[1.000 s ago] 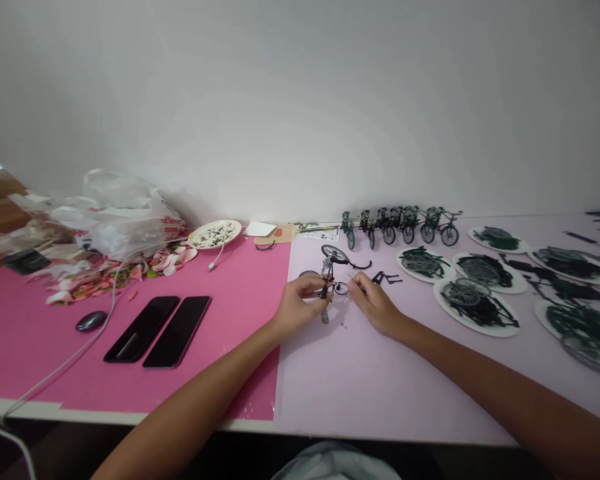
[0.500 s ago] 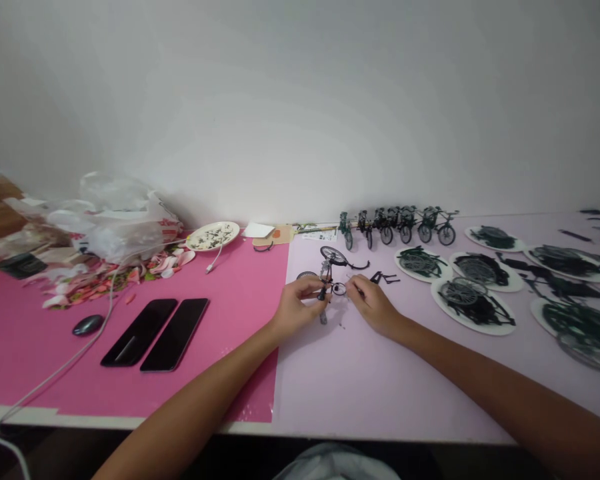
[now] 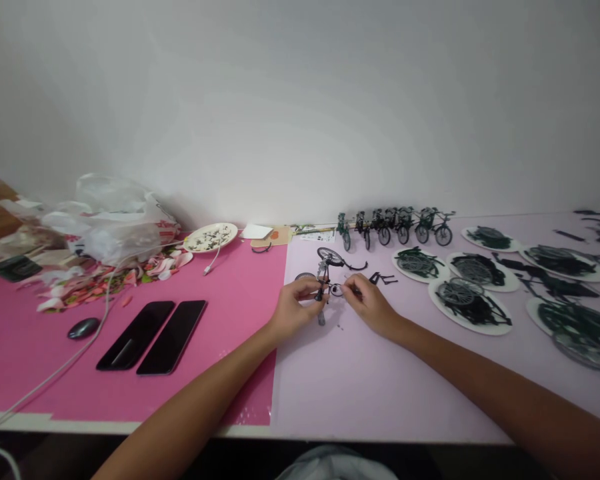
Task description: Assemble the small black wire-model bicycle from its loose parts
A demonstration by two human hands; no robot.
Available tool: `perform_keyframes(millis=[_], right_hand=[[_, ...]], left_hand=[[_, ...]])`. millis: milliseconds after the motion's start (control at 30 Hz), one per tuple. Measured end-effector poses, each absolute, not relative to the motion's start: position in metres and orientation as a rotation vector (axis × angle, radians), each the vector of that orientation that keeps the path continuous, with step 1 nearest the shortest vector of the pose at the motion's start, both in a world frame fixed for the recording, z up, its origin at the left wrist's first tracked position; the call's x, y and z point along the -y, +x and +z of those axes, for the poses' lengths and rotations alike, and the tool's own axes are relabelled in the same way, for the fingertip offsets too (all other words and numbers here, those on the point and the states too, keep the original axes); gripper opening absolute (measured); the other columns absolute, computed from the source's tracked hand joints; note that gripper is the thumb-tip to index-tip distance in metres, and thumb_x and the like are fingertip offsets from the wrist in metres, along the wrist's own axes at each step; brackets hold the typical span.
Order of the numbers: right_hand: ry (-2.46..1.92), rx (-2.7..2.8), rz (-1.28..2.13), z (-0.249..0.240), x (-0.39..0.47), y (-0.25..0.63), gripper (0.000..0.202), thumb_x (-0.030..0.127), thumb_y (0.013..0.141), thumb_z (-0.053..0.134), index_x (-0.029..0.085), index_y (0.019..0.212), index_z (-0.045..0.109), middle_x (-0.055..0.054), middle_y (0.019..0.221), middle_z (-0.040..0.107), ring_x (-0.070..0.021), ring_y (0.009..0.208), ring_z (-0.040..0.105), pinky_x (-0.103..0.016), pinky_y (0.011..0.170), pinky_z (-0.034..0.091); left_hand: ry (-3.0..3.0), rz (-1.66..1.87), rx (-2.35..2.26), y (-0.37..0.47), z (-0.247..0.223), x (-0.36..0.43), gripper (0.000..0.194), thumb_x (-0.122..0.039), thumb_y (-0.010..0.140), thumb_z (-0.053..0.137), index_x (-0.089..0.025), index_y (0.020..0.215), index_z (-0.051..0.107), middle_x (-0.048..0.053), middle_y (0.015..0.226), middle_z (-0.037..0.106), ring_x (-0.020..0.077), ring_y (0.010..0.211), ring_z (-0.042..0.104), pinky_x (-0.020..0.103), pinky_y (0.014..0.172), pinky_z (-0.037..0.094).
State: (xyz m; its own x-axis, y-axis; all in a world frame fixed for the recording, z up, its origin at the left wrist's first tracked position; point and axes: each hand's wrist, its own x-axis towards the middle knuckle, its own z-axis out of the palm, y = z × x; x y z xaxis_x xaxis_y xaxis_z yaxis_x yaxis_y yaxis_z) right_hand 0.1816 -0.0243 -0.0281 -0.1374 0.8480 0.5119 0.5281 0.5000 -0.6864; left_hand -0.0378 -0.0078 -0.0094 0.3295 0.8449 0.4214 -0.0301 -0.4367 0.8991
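My left hand [image 3: 298, 308] is closed on a small black model bicycle frame [image 3: 325, 272], thumb and fingers pinching a dark part of it. A spoked wheel [image 3: 329, 256] shows above the fingers, and a small ring-shaped part [image 3: 337, 290] lies between the two hands. Just right of that ring, my right hand [image 3: 371, 305] has its thumb and index finger pressed together; whatever they hold is too small to make out. Behind the right hand lies a black forked part [image 3: 383, 278]. Tiny dark bits [image 3: 340, 327] rest on the table below the hands.
Several assembled model bicycles [image 3: 403, 225] stand by the wall. Plates of dark parts [image 3: 470, 305] are on the right. Two phones [image 3: 172, 337], a mouse [image 3: 83, 328], a cable [image 3: 105, 312], a plastic bag [image 3: 125, 223] and a plate of small pieces [image 3: 210, 237] are on the left.
My right hand has shifted slightly left, its fingertips nearer the small ring-shaped part. My left hand keeps its grip on the model bicycle. The whole view has moved a little.
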Motion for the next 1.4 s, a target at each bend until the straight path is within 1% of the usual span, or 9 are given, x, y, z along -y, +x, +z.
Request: perform_keyframes(millis=[367,467,600,700,867,1067,1167,1267,1400], right_hand=[[-1.161,1.729,0.505,-0.032,0.024,0.180,0.018,0.041,0.098,0.060,0.025,0.101,0.052,-0.005,0.098,0.062,-0.0225,0.087,0.061,-0.036,0.075,0.051],[-1.168,1.755,0.549,-0.027,0.029,0.180,0.019,0.045,0.104,0.052,0.025,0.107,0.053,-0.005,0.099,0.063,-0.0223,0.086,0.060,-0.036,0.075,0.051],[-1.145,1.758,0.531,-0.025,0.030,0.181,0.024,0.042,0.109,0.036,0.025,0.109,0.053,-0.005,0.097,0.064,-0.0236,0.087,0.061,-0.040,0.081,0.052],[-1.139,1.746,0.512,-0.028,0.028,0.181,0.018,0.040,0.107,0.043,0.026,0.114,0.051,-0.007,0.101,0.063,-0.0247,0.091,0.061,-0.039,0.079,0.052],[-1.136,1.753,0.518,-0.030,0.029,0.181,0.020,0.037,0.103,0.050,0.026,0.119,0.051,-0.007,0.103,0.060,-0.0243,0.092,0.060,-0.037,0.076,0.053],[-1.137,1.763,0.537,-0.026,0.031,0.180,0.020,0.038,0.104,0.049,0.025,0.119,0.051,-0.009,0.110,0.060,-0.0250,0.100,0.060,-0.039,0.085,0.052],[-1.152,1.758,0.537,-0.025,0.030,0.180,0.021,0.040,0.107,0.041,0.025,0.118,0.051,-0.008,0.109,0.062,-0.0257,0.102,0.061,-0.042,0.092,0.051],[-1.189,1.746,0.529,-0.026,0.028,0.180,0.024,0.041,0.109,0.035,0.025,0.115,0.051,-0.007,0.102,0.064,-0.0252,0.093,0.063,-0.043,0.089,0.051],[-1.164,1.743,0.503,-0.029,0.026,0.181,0.021,0.041,0.107,0.042,0.025,0.116,0.052,-0.007,0.100,0.063,-0.0238,0.086,0.062,-0.038,0.076,0.052]], left_hand=[[1.692,1.218,-0.757,-0.038,-0.008,0.007,0.026,-0.033,0.081,0.085,-0.014,0.096,0.077,0.014,0.116,0.077,0.0267,0.107,0.077,0.040,0.096,0.065],[1.693,1.210,-0.763,-0.038,-0.009,0.007,0.025,-0.032,0.080,0.085,-0.014,0.096,0.077,0.013,0.114,0.077,0.0269,0.107,0.077,0.039,0.096,0.065],[1.683,1.198,-0.765,-0.037,-0.011,0.006,0.028,-0.034,0.080,0.086,-0.014,0.097,0.077,0.013,0.113,0.077,0.0275,0.108,0.077,0.039,0.096,0.064],[1.687,1.195,-0.760,-0.037,-0.013,0.005,0.029,-0.035,0.080,0.086,-0.014,0.098,0.077,0.014,0.115,0.077,0.0277,0.108,0.077,0.039,0.096,0.064],[1.692,1.199,-0.760,-0.038,-0.012,0.005,0.028,-0.036,0.081,0.085,-0.015,0.097,0.077,0.013,0.115,0.077,0.0268,0.107,0.077,0.037,0.095,0.065],[1.684,1.209,-0.771,-0.038,-0.012,0.004,0.027,-0.036,0.082,0.085,-0.015,0.097,0.077,0.013,0.115,0.077,0.0277,0.109,0.077,0.038,0.095,0.065],[1.683,1.206,-0.771,-0.038,-0.013,0.004,0.028,-0.037,0.082,0.085,-0.015,0.096,0.076,0.013,0.115,0.077,0.0279,0.109,0.077,0.038,0.094,0.066],[1.683,1.199,-0.745,-0.038,-0.014,0.004,0.029,-0.037,0.082,0.085,-0.015,0.098,0.076,0.013,0.115,0.077,0.0279,0.109,0.077,0.038,0.094,0.066],[1.690,1.198,-0.745,-0.038,-0.014,0.004,0.030,-0.038,0.082,0.085,-0.014,0.098,0.076,0.014,0.115,0.077,0.0282,0.107,0.077,0.039,0.094,0.065]])
